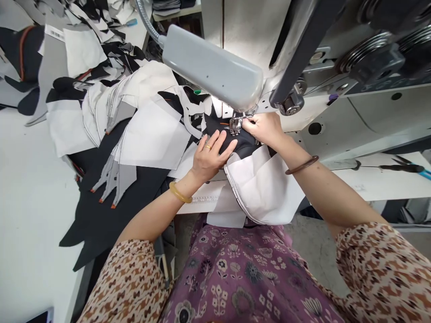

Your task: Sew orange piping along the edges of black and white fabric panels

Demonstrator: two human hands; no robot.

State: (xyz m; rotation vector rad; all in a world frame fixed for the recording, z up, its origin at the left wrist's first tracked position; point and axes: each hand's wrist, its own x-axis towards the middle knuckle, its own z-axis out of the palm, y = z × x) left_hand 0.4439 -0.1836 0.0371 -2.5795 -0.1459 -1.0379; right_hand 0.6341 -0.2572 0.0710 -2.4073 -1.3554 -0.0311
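A black fabric piece (240,146) lies beneath the metal presser foot (235,126) of a sewing machine. My left hand (211,157) rests flat on this fabric, left of the foot, with its fingers spread. Just right of the foot, my right hand (266,128) pinches the fabric's edge between thumb and fingers; part of its grip is hidden. A white fabric panel (266,188) with a dark stitched curved edge hangs from the work over the table's front edge, between my forearms.
Stacked white and grey cut pieces (153,139) lie left on black fabric (111,215). Further back is a heap of scraps (101,22). A grey lamp (212,63) overhangs the foot. Snips with a blue handle (400,168) lie at right. A phone (41,316) sits lower left.
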